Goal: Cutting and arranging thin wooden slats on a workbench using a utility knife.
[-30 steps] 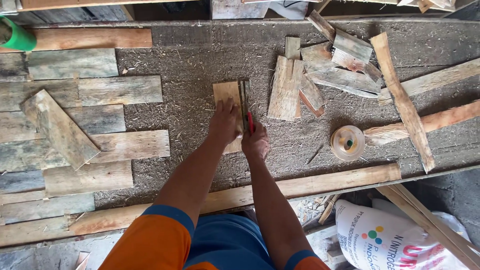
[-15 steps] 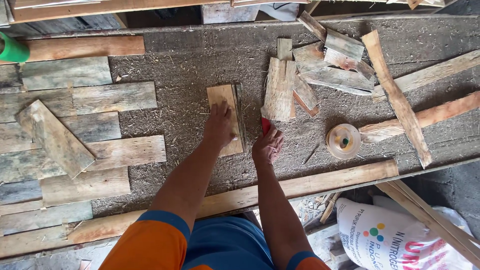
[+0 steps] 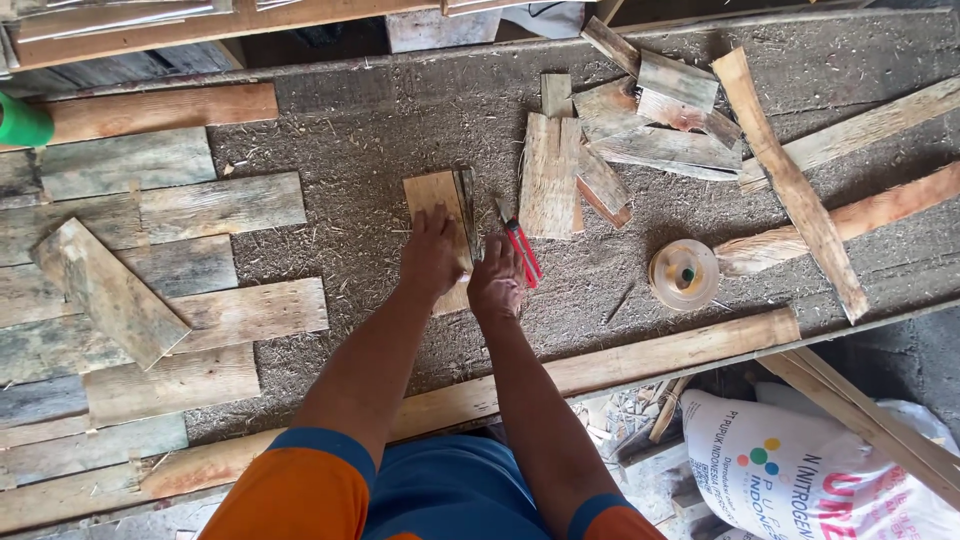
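A small pale wooden board (image 3: 432,192) lies on a sawdust-covered bench top (image 3: 370,150). My left hand (image 3: 430,258) presses flat on the board's near end. A dark metal straightedge (image 3: 467,212) runs along the board's right edge. My right hand (image 3: 497,282) rests just right of the board, next to that straightedge. Its fingers are closed around a slim red-handled tool (image 3: 522,250) that points away from me. I cannot make out the tool's tip.
Weathered planks (image 3: 170,210) lie side by side at the left, with one loose plank (image 3: 110,290) slanted across them. Wood offcuts (image 3: 650,130) are piled at the back right, near a tape roll (image 3: 684,273). A long batten (image 3: 650,352) edges the front. A white sack (image 3: 800,470) sits below right.
My right hand, with the red tool, slid off the board to its right side and now sits by the straightedge. My left hand stayed pressed on the board.
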